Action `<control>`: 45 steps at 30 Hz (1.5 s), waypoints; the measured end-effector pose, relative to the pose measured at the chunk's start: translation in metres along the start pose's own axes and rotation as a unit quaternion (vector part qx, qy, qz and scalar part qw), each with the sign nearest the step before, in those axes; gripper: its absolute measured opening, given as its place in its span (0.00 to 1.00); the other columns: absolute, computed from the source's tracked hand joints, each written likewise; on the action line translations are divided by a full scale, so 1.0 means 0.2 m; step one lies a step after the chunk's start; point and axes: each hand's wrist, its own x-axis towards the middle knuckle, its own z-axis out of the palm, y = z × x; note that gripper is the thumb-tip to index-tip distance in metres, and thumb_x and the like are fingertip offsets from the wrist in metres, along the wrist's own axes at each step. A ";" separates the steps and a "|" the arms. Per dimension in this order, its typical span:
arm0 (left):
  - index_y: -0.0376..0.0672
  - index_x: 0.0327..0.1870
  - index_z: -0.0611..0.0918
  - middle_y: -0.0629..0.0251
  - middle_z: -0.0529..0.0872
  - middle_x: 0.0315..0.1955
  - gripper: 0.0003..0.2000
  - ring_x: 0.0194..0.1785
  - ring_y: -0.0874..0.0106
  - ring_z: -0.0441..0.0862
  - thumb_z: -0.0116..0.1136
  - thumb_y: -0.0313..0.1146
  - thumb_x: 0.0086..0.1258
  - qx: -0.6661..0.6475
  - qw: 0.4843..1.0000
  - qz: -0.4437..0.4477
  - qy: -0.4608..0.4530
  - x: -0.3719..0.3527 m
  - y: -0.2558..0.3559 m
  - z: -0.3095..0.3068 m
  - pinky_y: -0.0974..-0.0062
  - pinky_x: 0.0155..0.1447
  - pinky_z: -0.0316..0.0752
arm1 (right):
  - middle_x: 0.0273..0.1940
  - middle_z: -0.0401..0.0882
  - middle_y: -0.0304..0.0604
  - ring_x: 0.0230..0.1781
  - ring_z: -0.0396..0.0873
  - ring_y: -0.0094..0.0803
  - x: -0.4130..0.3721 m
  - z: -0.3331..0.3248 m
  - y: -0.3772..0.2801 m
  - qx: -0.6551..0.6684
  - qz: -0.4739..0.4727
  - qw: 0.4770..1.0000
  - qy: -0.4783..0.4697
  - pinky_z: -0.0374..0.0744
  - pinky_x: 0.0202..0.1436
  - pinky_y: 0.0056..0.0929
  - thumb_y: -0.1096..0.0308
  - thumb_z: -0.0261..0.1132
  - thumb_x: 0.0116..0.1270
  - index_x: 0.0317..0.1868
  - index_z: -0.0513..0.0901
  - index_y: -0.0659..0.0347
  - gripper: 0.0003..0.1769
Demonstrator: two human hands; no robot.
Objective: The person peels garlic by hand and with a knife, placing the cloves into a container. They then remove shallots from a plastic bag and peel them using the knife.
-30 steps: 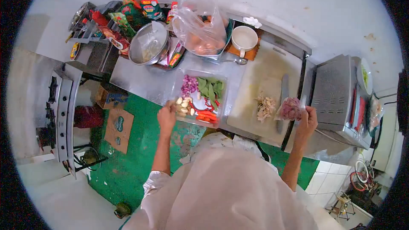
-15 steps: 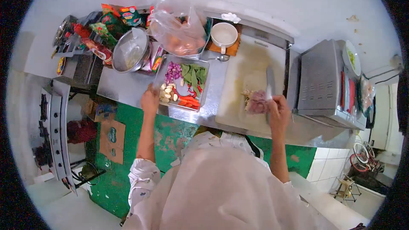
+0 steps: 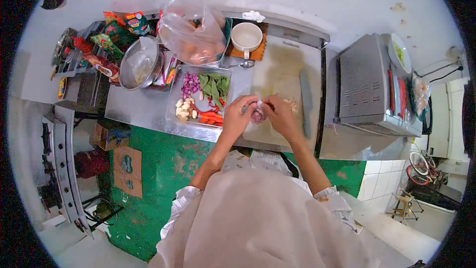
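The steel counter (image 3: 128, 108) is running across the middle of the frame, with the pale board (image 3: 272, 77) lying on it right of centre. The clear tray (image 3: 170, 113) is resting left of the board, holding cut vegetables. The knife (image 3: 305, 101) is lying along the board's right side, apart from both hands. At the centre of the frame, the left hand (image 3: 240, 112) and the right hand (image 3: 281, 115) are coming together, their fingers closing narrowly on the upper part of a small plastic bag (image 3: 258, 112). The bag is hanging between them over the board's left part, with purple pieces (image 3: 257, 117) showing through.

By its look, the bag is probably weighing little and behaving as soft and limp; its thin film may be slipping under damp fingers or tearing if pulled hard. The gathered top is offering the best hold, leaving the pieces unsqueezed.

The fingers are hiding the bag's mouth, so whether it is tied cannot be told. The right hand is partly covering pale scraps (image 3: 293, 106) on the board; the pieces are too blurred for identifying.
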 end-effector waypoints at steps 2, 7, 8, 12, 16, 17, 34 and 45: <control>0.40 0.44 0.81 0.59 0.84 0.37 0.11 0.38 0.67 0.82 0.59 0.28 0.60 -0.006 1.000 0.000 -0.009 -0.01 -0.05 0.01 0.73 0.43 0.75 | 0.36 0.78 0.51 0.38 0.77 0.47 0.00 0.01 0.01 0.002 -0.015 1.000 0.002 0.73 0.42 0.39 0.64 0.58 0.63 0.37 0.78 0.64 0.11; 0.41 0.38 0.83 0.59 0.84 0.32 0.08 0.34 0.68 0.83 0.61 0.28 0.58 -0.026 0.997 -0.074 -0.013 -0.02 -0.09 0.04 0.74 0.39 0.76 | 0.35 0.78 0.54 0.38 0.77 0.48 0.02 0.04 0.02 -0.017 -0.039 0.999 -0.018 0.74 0.42 0.41 0.61 0.57 0.63 0.34 0.80 0.64 0.13; 0.41 0.38 0.83 0.59 0.84 0.32 0.08 0.34 0.68 0.83 0.61 0.28 0.58 -0.026 0.997 -0.074 -0.015 -0.02 -0.11 0.04 0.74 0.39 0.76 | 0.34 0.77 0.51 0.37 0.77 0.48 0.03 0.07 0.05 -0.062 -0.061 0.996 -0.010 0.74 0.40 0.40 0.64 0.60 0.60 0.35 0.79 0.63 0.10; 0.41 0.35 0.83 0.59 0.85 0.30 0.07 0.31 0.69 0.83 0.62 0.29 0.56 0.003 0.995 -0.096 0.007 -0.01 -0.10 0.06 0.74 0.36 0.76 | 0.32 0.75 0.48 0.37 0.76 0.46 0.02 0.07 0.01 -0.215 -0.103 0.971 0.012 0.75 0.37 0.41 0.66 0.64 0.54 0.35 0.78 0.61 0.10; 0.41 0.33 0.83 0.59 0.85 0.29 0.06 0.30 0.69 0.83 0.62 0.29 0.55 0.022 0.994 -0.104 0.003 0.00 -0.08 0.06 0.74 0.36 0.76 | 0.31 0.73 0.48 0.37 0.76 0.46 0.01 0.05 -0.04 -0.240 -0.124 0.963 -0.008 0.75 0.36 0.42 0.66 0.63 0.53 0.33 0.77 0.60 0.09; 0.41 0.33 0.83 0.59 0.85 0.29 0.06 0.30 0.69 0.83 0.62 0.29 0.55 0.023 0.994 -0.103 0.001 0.00 -0.09 0.06 0.74 0.36 0.76 | 0.31 0.73 0.48 0.36 0.76 0.46 0.02 0.06 -0.03 -0.251 -0.132 0.959 -0.010 0.76 0.36 0.42 0.65 0.62 0.53 0.33 0.76 0.61 0.10; 0.39 0.39 0.75 0.66 0.83 0.24 0.11 0.28 0.81 0.79 0.60 0.23 0.55 -0.135 0.981 -0.142 0.000 0.08 -0.19 0.08 0.82 0.32 0.73 | 0.28 0.78 0.49 0.28 0.77 0.46 0.08 0.05 0.07 0.016 -0.025 1.000 -0.009 0.75 0.30 0.35 0.70 0.60 0.57 0.32 0.77 0.65 0.07; 0.38 0.40 0.74 0.65 0.83 0.23 0.12 0.25 0.79 0.79 0.59 0.22 0.56 -0.066 0.983 -0.167 -0.042 0.08 -0.01 0.04 0.81 0.32 0.74 | 0.32 0.78 0.51 0.37 0.78 0.45 0.10 0.01 0.02 -0.304 -0.176 0.926 -0.140 0.78 0.39 0.41 0.58 0.62 0.56 0.37 0.77 0.64 0.17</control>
